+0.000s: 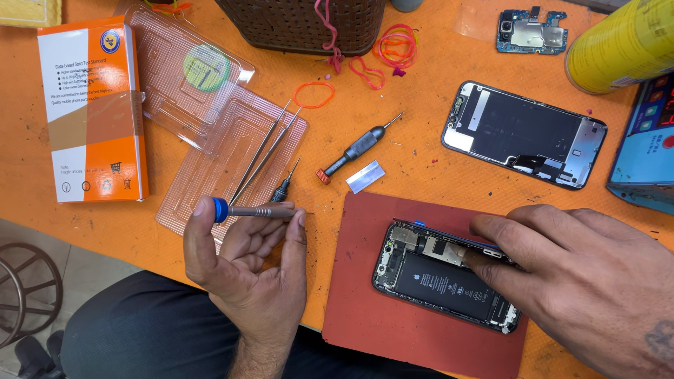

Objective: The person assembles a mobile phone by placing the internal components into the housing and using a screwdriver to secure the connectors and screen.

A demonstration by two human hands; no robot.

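My left hand (246,270) is raised palm-up near the table's front edge and holds a small screwdriver (256,210) with a blue cap between thumb and fingertips, lying level. My right hand (576,281) rests on an opened phone (435,281) with its battery and metal shields exposed; the fingertips press on its upper right part. The phone lies on a dark red mat (372,309).
On the orange table lie a red-capped screwdriver (354,151), another dark screwdriver (284,186), tweezers (263,151) on clear plastic trays (210,119), a phone screen panel (523,133), a circuit board (530,31), an orange-and-white box (91,105), rubber bands (397,45), a basket (302,24), a yellow can (621,45).
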